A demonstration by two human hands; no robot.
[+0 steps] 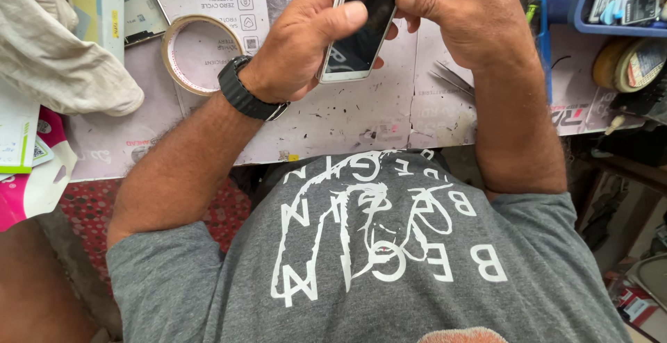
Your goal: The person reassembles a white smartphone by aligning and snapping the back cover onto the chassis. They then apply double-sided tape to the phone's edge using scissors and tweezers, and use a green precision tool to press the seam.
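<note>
Smartphone (365, 23): held above my bench mat (361, 117); top end cut off by frame.
Left hand (299, 51): I grip its left edge.
Right hand (462, 17): I pinch its right edge; fingertips partly out of view.

A white-edged smartphone (363, 20) with a dark, seemingly unlit screen, tilted upright above the workbench.

Bare bench (361, 117) lies open between the two forearms, under the held phone (361, 20). To the left a tape roll (201, 51) and a crumpled cloth (62, 44) crowd the way; to the right tweezers (451, 79), a blue tray (615, 10) and more tape rolls (632, 62) block passage.
</note>
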